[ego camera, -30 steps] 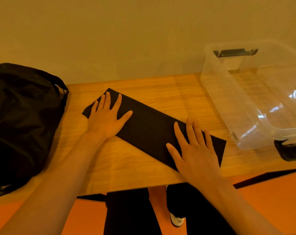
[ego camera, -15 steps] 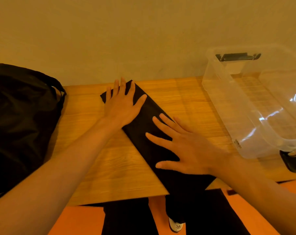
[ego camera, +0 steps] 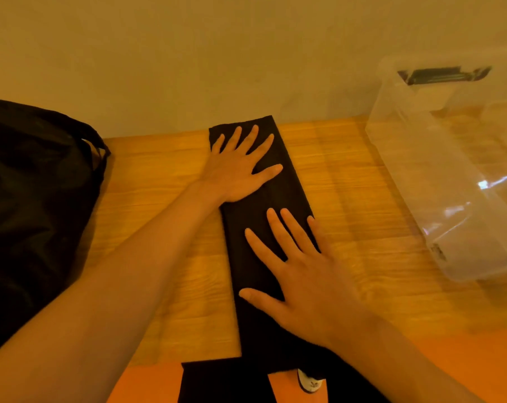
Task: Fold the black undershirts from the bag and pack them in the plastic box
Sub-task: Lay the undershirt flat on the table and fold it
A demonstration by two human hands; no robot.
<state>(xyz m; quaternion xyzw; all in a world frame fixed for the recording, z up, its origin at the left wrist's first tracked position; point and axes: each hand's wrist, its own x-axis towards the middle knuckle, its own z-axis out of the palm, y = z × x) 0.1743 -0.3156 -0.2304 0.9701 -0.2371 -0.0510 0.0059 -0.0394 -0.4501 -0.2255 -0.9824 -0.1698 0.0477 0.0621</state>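
Pressed the folded black undershirt [ego camera: 284,199] flat to the desk [ego camera: 159,175], left grip [ego camera: 234,173] on its far end, right grip [ego camera: 307,280] on its near half, both spread with straight fingers and clamped on nothing, likely to smooth the long strip and set its creases. Stood the plastic box [ego camera: 450,175] open well off to the right grip's side, the bag [ego camera: 37,184] out beyond the left grip.

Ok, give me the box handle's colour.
The handle is black; the head view shows it.
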